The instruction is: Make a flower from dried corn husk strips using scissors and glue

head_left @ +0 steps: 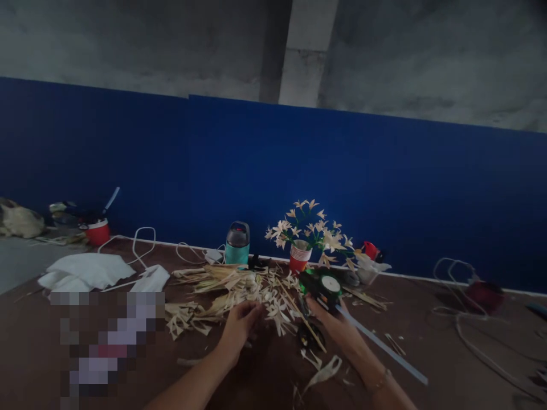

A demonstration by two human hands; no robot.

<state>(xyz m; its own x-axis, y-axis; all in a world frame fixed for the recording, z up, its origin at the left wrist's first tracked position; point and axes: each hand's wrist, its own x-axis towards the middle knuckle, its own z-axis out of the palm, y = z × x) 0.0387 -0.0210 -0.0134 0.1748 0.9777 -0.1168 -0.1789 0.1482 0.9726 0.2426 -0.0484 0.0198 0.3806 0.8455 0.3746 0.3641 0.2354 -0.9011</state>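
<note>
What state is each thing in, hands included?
Left hand: fingers curled; contents unclear
Right hand: at the black-green object; grip unclear
Pale flowers: open-petalled, standing in a cup
Red-and-white cup: upright
Dry husks: loose, scattered
Teal container: upright, grey top on
White sheet: crumpled
Far-left red cup: upright, strip sticking out
</note>
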